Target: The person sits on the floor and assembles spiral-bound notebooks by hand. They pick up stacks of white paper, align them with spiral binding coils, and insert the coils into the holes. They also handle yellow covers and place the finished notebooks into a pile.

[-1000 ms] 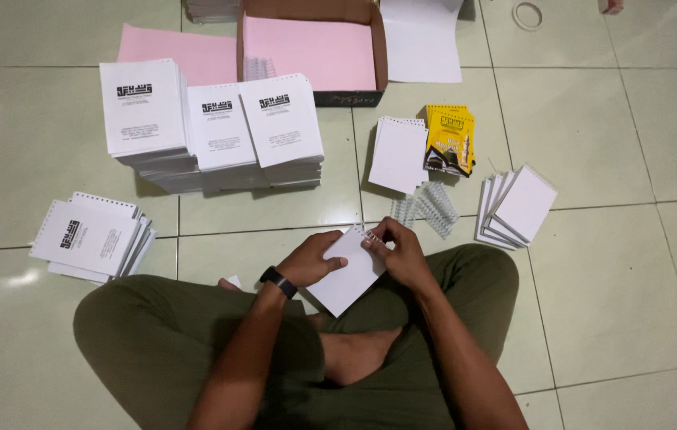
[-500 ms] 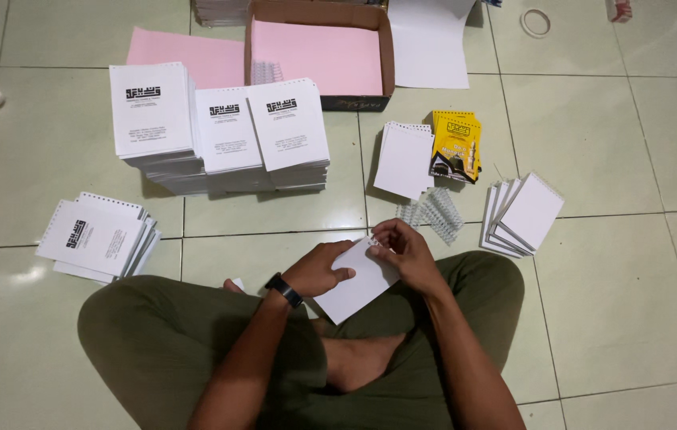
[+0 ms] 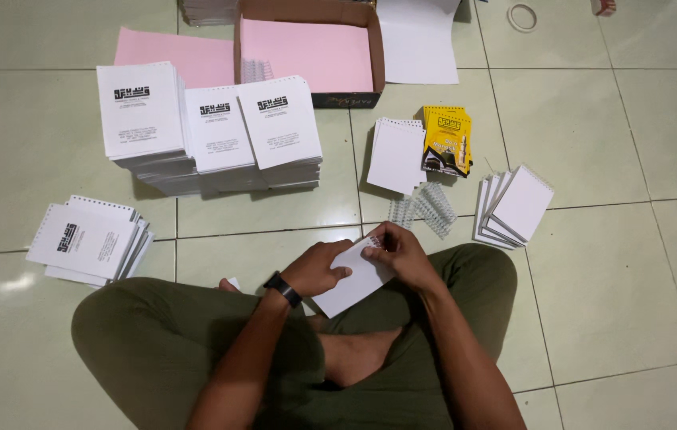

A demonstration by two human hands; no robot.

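1. Pale green tiled floor (image 3: 625,263); person sits cross-legged on it, seen from the head camera.
2. Left hand (image 3: 318,271) clamped on the lower edge of a small white booklet (image 3: 354,280), held over the lap.
3. Right hand (image 3: 402,248) pinches the booklet's top edge, fingers closed at the binding side; what sits under the fingertips is too small to tell.
4. Loose wire binding coils (image 3: 426,209) lie just beyond the hands.
5. Right of those: fanned bound notepads (image 3: 517,205). Further out: white pad stack (image 3: 394,155) beside a yellow cover stack (image 3: 448,142).
6. Left: printed sheet stacks (image 3: 211,135), smaller punched pile (image 3: 87,239).
7. Far edge: cardboard box (image 3: 306,56) holding pink paper.
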